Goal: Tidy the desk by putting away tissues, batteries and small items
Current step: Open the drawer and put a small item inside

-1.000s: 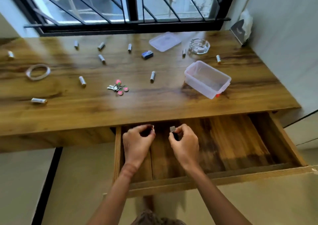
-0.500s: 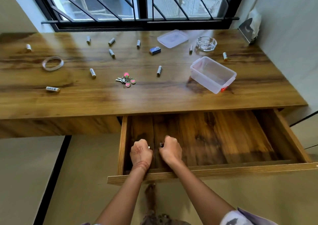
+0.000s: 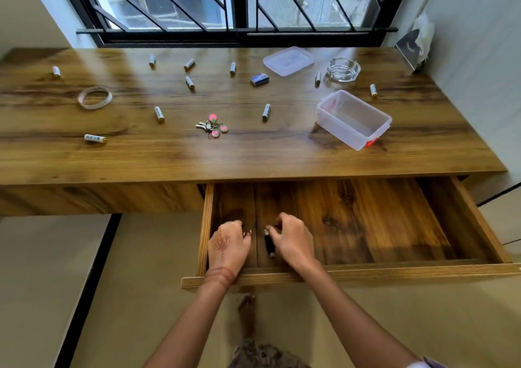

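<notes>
Both of my hands are low inside the open wooden drawer, near its front left corner. My left hand hovers palm down with its fingers curled, and what is under them is hidden. My right hand pinches the top end of a small black item that rests on the drawer floor between my hands. Several batteries, such as one battery, lie scattered on the desk top. A tissue box stands at the far right corner.
On the desk are a clear plastic container, its lid, a glass ashtray, a small blue box, keys with pink charms and a tape roll. A barred window runs behind.
My hands have dropped from above the drawer, each pinching a small item, down to its floor near the front. The black item now rests on the drawer floor.
</notes>
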A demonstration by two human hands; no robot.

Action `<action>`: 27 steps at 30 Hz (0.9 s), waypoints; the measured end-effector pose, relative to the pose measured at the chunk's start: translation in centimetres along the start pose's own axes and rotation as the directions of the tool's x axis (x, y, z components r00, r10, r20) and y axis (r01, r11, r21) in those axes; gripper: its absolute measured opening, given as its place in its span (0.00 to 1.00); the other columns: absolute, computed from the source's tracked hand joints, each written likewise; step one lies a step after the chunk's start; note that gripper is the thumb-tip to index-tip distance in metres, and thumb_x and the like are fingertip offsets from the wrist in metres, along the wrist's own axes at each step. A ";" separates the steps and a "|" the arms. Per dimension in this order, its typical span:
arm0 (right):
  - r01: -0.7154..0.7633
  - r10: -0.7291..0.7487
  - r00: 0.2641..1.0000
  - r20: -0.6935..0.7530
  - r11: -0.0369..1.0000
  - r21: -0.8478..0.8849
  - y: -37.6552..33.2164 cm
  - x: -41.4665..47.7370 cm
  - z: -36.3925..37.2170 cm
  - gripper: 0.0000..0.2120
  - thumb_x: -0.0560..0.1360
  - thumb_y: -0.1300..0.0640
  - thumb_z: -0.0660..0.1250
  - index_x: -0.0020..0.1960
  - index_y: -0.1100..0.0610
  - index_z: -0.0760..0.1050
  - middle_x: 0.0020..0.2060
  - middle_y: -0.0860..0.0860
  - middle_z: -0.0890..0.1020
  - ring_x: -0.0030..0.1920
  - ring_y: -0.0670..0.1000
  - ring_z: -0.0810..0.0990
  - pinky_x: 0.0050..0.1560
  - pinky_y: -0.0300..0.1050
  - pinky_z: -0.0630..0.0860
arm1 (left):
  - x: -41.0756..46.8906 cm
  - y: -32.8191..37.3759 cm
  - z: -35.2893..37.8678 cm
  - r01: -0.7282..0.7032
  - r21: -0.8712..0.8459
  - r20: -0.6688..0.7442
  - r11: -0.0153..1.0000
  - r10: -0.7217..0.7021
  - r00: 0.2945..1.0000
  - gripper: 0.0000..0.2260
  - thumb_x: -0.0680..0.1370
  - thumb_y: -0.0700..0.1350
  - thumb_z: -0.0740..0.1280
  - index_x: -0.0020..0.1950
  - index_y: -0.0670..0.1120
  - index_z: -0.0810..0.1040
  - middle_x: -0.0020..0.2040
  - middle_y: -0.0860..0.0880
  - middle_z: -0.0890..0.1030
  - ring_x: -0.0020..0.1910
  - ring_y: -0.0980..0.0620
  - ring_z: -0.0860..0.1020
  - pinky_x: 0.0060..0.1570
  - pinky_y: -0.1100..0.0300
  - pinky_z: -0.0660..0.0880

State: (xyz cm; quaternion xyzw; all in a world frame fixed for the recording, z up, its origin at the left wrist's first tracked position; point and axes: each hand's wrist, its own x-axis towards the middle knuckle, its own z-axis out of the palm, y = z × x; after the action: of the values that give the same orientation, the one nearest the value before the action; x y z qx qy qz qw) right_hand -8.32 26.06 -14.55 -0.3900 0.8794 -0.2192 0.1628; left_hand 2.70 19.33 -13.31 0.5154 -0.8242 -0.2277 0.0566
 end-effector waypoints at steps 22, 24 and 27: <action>0.316 -0.348 0.937 0.040 0.790 -0.525 8.8 -6.3 -1.8 0.37 0.77 0.34 0.41 0.74 0.60 0.54 0.75 0.56 0.53 0.75 0.56 0.48 0.73 0.54 0.46 | -4.5 -5.3 2.7 -0.380 0.317 -0.011 0.869 0.404 0.915 0.50 0.68 0.68 0.62 0.77 0.42 0.43 0.77 0.44 0.52 0.75 0.43 0.47 0.73 0.52 0.41; 0.314 -0.350 0.936 0.034 0.788 -0.529 8.6 -5.3 -1.9 0.37 0.77 0.34 0.41 0.75 0.61 0.52 0.75 0.55 0.51 0.75 0.56 0.47 0.74 0.53 0.44 | -3.5 -5.1 2.6 -0.374 0.335 -0.018 0.865 0.403 0.915 0.52 0.65 0.67 0.67 0.76 0.41 0.45 0.76 0.42 0.56 0.75 0.42 0.48 0.73 0.52 0.42; 0.310 -0.356 0.934 0.017 0.787 -0.534 8.2 -3.4 -2.0 0.38 0.77 0.34 0.41 0.74 0.61 0.52 0.75 0.56 0.51 0.75 0.55 0.47 0.74 0.51 0.43 | -1.8 -4.9 2.5 -0.362 0.345 -0.028 0.866 0.395 0.918 0.53 0.65 0.65 0.69 0.76 0.40 0.45 0.77 0.43 0.51 0.75 0.43 0.48 0.74 0.53 0.39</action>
State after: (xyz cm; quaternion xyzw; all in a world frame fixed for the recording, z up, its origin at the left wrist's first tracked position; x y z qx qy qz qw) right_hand -12.11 34.12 -16.64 -0.5588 0.8287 -0.0102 -0.0293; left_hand 6.70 19.89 -17.40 0.3562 -0.9319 -0.0442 0.0528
